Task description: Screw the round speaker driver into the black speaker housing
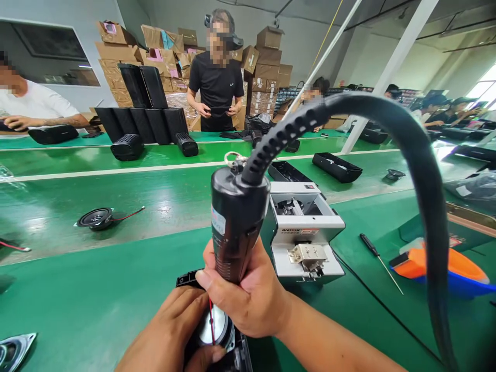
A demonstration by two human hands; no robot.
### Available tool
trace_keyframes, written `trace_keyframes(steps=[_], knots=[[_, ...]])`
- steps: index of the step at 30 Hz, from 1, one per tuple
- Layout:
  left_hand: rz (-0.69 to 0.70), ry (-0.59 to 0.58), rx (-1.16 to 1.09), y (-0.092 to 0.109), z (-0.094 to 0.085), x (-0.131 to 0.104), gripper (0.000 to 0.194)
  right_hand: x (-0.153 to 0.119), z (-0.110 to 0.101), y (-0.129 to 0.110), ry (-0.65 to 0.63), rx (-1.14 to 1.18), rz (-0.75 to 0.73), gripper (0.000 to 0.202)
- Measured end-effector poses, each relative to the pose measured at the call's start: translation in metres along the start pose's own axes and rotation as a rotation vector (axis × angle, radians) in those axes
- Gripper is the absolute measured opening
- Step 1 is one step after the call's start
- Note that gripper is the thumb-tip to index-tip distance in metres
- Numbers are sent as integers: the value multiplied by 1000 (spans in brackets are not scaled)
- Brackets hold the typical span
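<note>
Two hands work low in the head view, at about 6 o'clock. The right hand point(248, 294) is clamped around a black driver point(236, 222) that stands upright, its thick cable point(406, 134) arching from the top toward 3 o'clock and down the right edge. The left hand point(174, 330) lies curled on a black housing point(189, 281), fingertips pressing beside a silver speaker point(215, 325) seated in it; a red wire point(211, 320) crosses the speaker. Whether the driver's tip touches the housing cannot be told, since the hands hide it.

Just at 2 o'clock from the right hand sits a white feeder point(306, 232) with its top open. Farther toward 3 o'clock lie a thin screwdriver point(380, 261) and an orange and blue tray point(449, 271), all on the green bench point(77, 299).

At 10 o'clock a loose woofer point(96, 218) with red leads rests on the belt point(155, 191). At 8 o'clock a metal frame point(13, 349) shows at the corner. Around 11 o'clock black cases point(143, 119) stand stacked, and at 12 o'clock a person in a black shirt point(217, 82) holds a dark part in both hands. At 9 o'clock, another person's arm point(46, 122) rests on the far table. Cardboard boxes point(267, 62) pile up behind.
</note>
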State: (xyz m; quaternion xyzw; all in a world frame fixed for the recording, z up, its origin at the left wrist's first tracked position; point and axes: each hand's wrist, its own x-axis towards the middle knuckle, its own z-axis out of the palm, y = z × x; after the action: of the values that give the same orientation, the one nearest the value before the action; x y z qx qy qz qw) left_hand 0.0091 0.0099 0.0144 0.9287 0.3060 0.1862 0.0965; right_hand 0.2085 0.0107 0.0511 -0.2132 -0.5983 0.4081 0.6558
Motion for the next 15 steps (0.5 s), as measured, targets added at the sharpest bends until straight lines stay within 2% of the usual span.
trace_keyframes(steps=[3, 8, 15], knots=[[-2, 34, -55, -3, 1, 3, 50, 1, 0, 0, 13, -29, -15, 44], [0, 29, -61, 1, 3, 5, 62, -2, -2, 0, 15, -50, -11, 47], [-45, 2, -72, 4, 3, 0, 55, -2, -1, -3, 31, -54, 14, 46]])
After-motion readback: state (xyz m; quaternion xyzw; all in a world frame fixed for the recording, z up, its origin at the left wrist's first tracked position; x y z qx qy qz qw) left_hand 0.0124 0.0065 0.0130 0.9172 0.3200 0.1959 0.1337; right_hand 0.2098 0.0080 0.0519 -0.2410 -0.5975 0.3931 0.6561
